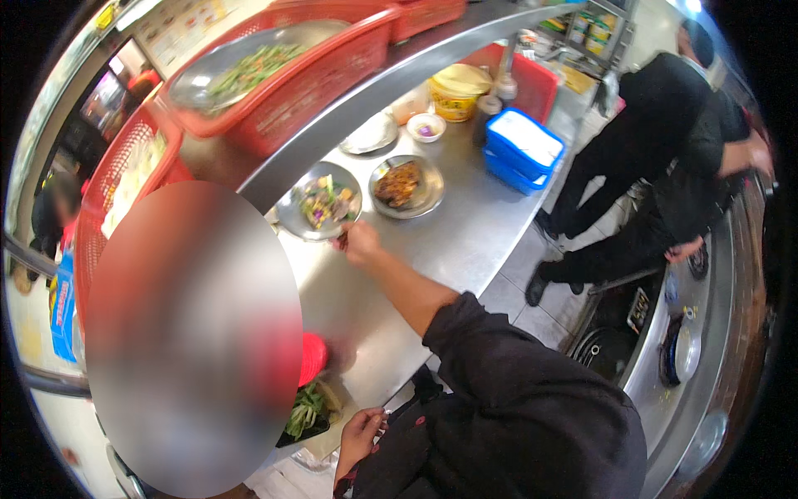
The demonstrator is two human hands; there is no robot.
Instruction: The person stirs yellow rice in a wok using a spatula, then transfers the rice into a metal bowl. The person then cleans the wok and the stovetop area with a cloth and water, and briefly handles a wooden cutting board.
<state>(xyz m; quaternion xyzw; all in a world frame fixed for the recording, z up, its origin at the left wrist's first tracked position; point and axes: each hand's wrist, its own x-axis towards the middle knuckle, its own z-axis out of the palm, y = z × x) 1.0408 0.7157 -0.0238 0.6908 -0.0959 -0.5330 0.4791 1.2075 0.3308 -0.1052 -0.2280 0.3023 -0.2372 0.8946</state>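
My right hand [360, 244] reaches across a stainless steel counter [399, 287], its fingers closed at the near rim of a round metal plate [288, 209]. Mixed chopped food [324, 203] with greens and purple bits lies on that plate. Just right of it, a second metal plate [430, 198] bears a browned piece of food [398, 184]. My left hand [361, 433] is low, close to my dark shirt [499, 411], with curled fingers; whether it holds anything cannot be made out. Behind the plates stand a small white bowl [426, 136] and a covered round dish [369, 134].
A metal shelf edge [374, 81] crosses above the counter, with red plastic baskets [312, 93] on it. Blue lidded containers [523, 150] and a yellow tub [459, 93] stand farther right. Two people in dark clothes [661, 112] are beside a cooking range [648, 374]. A blurred patch hides the left.
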